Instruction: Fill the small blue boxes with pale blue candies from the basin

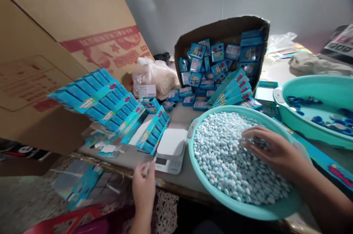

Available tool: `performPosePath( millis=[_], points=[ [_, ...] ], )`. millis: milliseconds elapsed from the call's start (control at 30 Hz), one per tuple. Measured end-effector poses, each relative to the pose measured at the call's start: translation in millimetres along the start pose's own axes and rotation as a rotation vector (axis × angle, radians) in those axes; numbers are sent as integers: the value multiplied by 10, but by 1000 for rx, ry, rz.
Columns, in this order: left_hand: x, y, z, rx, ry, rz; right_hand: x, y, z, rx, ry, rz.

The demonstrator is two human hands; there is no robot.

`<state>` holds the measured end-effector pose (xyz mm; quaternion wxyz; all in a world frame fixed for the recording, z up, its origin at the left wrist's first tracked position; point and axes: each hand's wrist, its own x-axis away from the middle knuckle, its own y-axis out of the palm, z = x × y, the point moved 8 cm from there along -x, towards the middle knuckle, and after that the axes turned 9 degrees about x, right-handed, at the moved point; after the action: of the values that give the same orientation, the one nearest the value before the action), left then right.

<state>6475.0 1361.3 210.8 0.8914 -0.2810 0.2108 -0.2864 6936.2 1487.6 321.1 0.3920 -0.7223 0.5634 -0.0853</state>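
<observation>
resting spread on pale pills [226, 153] in teal basin [264, 212], right hand [273, 149]; left hand [143, 186] loosely open beside white scale [171, 149]

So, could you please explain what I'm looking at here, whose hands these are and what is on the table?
This is one picture from a camera worn on a person's head, looking down at their own bare hands. The right hand rests in a teal basin full of small pale candies. The left hand sits at the table edge beside a white scale; whether it holds anything is unclear. Blue packs lie nearby, more fill an open carton, and a second basin stands at right.
</observation>
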Motion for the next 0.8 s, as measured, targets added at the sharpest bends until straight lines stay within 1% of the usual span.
performPosePath(
  millis=[67, 133, 200, 267, 333, 367, 400, 433, 467, 500, 533, 567, 600, 633, 667, 700, 733, 800],
  points=[
    [222, 149, 116, -91, 137, -73, -9, 5, -2, 13, 17, -11],
    [366, 282, 247, -216, 256, -98, -23, 1, -9, 27, 31, -14],
    [425, 381, 363, -326, 339, -99, -41, 0, -21, 40, 38, -24],
    [435, 382, 523, -376, 435, -38, -59, 4, -29, 47, 41, -41],
    [435, 268, 797, -312, 585, 96, -70, 2, -42, 58, 39, -55],
    [425, 212, 976, -230, 676, 137, -71, -6, -54, 66, 37, -56],
    [393, 179, 1176, -122, 766, 141, -67, -21, -76, 84, 33, -49],
    [319, 196, 1389, -19, 831, 96, -59, -35, -113, 112, 25, -42],
    [204, 290, 1610, 70, 866, -17, -47, -47, -170, 151, 10, -34],
    [50, 445, 1823, 121, 852, -145, -35, -51, -248, 204, -12, -29],
    [-124, 675, 2008, 115, 790, -292, -23, -41, -347, 268, -43, -30],
    [-276, 971, 2159, 69, 711, -466, -15, -8, -458, 336, -77, -43],
    [-370, 1302, 2275, 8, 645, -663, -14, 50, -570, 398, -109, -69],
    [-429, 1569, 2409, -7, 645, -781, -21, 129, -672, 454, -137, -107],
    [-472, 1806, 2513, -12, 649, -863, -37, 227, -750, 498, -154, -159],
    [-497, 2024, 2570, -20, 635, -937, -60, 334, -804, 531, -167, -217],
    [-505, 2201, 2603, -19, 628, -991, -89, 438, -830, 555, -175, -275],
    [-494, 2454, 2591, -18, 592, -1071, -160, 599, -808, 580, -185, -374]
  ],
)
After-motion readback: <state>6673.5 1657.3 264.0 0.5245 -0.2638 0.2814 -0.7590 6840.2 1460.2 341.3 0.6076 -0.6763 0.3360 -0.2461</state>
